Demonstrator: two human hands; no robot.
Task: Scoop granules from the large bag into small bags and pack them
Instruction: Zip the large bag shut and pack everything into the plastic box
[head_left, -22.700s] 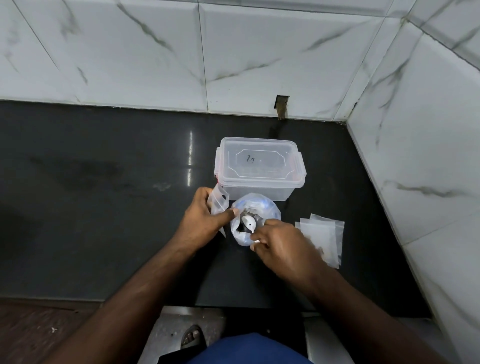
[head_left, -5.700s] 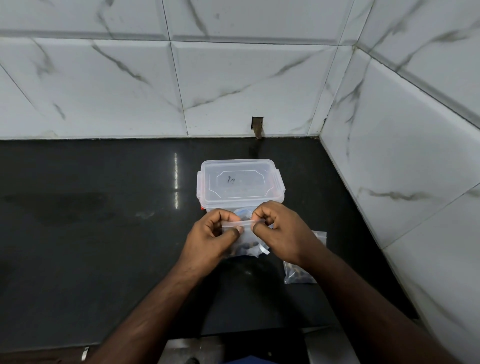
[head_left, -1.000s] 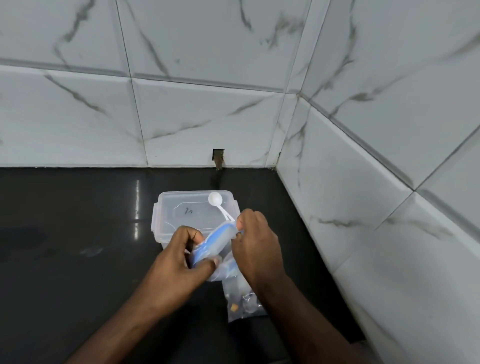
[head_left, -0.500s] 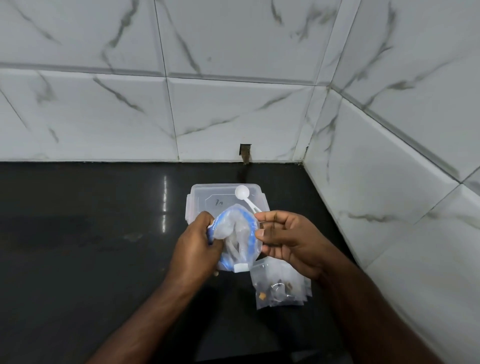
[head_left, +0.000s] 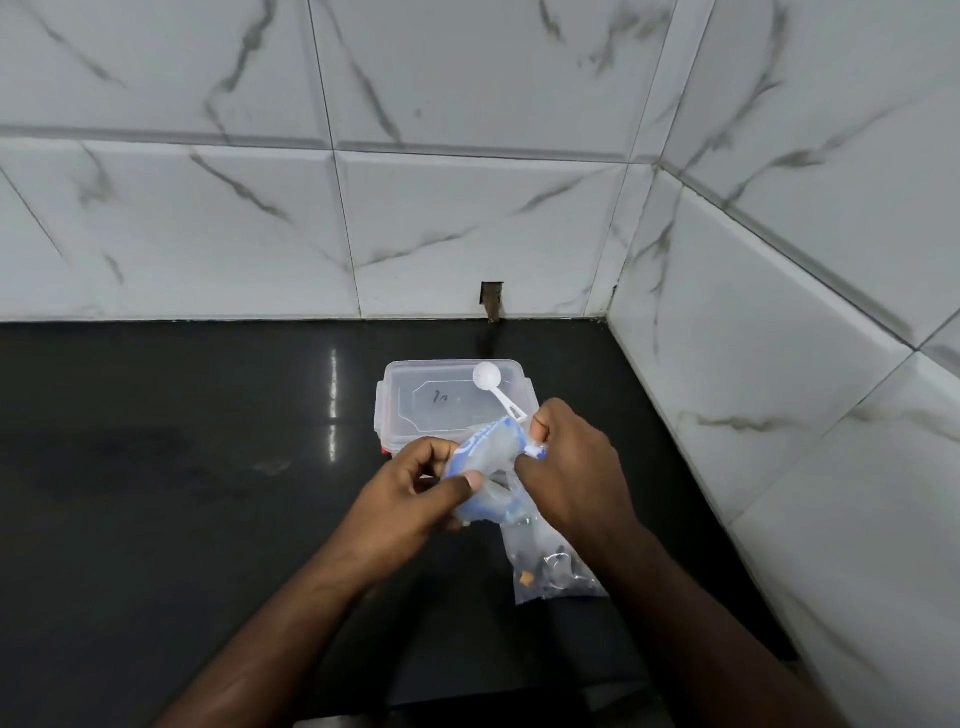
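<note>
One head-worn wide-angle view looks forward and down from above the person's forearms; it faces the tiled corner (head_left: 623, 249) where two walls meet, close over the dark worktop (head_left: 156, 467); straight tile lines bend near the frame edges.

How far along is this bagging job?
Filled small bags lie on the counter, and the scoop rests on the lidded box. Both hands, left and right, grip the blue-printed large bag. Packing the small bags away looks left.
</note>
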